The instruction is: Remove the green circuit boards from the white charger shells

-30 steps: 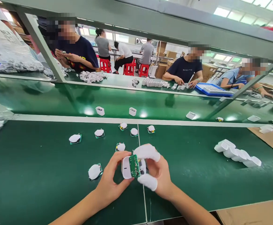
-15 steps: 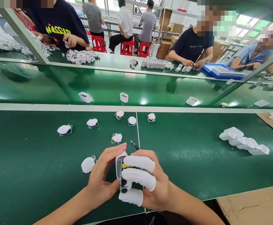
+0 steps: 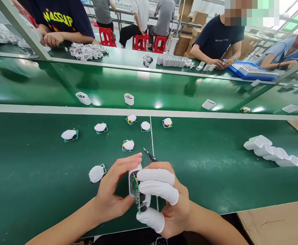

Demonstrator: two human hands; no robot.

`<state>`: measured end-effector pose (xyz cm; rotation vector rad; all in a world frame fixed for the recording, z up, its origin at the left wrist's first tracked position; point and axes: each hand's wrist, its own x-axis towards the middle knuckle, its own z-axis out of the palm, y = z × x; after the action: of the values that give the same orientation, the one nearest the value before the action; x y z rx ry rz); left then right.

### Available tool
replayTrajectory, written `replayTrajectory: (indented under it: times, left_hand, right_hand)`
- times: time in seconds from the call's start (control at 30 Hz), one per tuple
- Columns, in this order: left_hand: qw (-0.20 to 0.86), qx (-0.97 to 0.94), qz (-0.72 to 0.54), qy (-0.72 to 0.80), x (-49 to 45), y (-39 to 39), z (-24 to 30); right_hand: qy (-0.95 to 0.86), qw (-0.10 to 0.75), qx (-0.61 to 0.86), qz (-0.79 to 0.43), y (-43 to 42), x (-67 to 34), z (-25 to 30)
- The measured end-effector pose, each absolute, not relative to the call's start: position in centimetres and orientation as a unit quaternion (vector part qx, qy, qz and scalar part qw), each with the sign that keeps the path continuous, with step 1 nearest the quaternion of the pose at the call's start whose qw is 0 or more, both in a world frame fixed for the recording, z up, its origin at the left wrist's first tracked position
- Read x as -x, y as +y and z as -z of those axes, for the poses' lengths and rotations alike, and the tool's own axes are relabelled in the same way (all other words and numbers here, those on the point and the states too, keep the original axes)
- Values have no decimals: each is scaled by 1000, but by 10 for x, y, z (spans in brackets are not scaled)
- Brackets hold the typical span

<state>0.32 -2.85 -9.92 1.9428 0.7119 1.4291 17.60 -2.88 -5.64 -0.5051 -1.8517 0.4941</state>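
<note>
Between thumb and fingers, my left hand [image 3: 114,190] grips a white plastic housing [image 3: 132,185], its open end facing right. My right hand [image 3: 168,195], with white finger cots on several fingers, pinches a green circuit board [image 3: 136,194] on edge at that opening. Solder pins on the board face left; the fingers hide most of its components. Just beyond my hands lies a pair of black tweezers [image 3: 150,154]. Left of my left hand rests a circuit board with a white round pad [image 3: 97,174]. Another padded board [image 3: 128,145] sits straight ahead.
More padded boards [image 3: 69,135] are spread across the green bench. Several white housings [image 3: 271,151] stand in a row at right. Past a white rail [image 3: 100,111], housings [image 3: 129,99] lie on a green conveyor belt [image 3: 149,81]. Co-workers [image 3: 217,41] sit across it.
The circuit board has turned, showing more of its green pin side, and my right hand has shifted slightly right. The housing stays in my left hand. The camera view has tilted down a little.
</note>
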Motion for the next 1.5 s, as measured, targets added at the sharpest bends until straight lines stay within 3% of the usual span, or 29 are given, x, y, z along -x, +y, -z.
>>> replayTrajectory:
  times: [0.93,1.07,1.17,1.33,1.5]
  left_hand:
    - [353,-702,-523,332,-7,-32,100]
    - [343,-694,-526,353,-6,-27,103]
    - [310,-696,-520,386,-6,-22,106]
    - [211,-734,-520,382,-9,-17,108]
    - [136,-754,-528,366,-12,-16,107]
  right_hand:
    - [-776,553,231,-196,-27,-171,64]
    - [-786,509,280,-208,-27,-172,64]
    - [-763,448,347,-312,-27,-172,64]
    - [-521,409,364,-655,-23,-171,68]
    - [-466,411,329,-711,-16,-170,75]
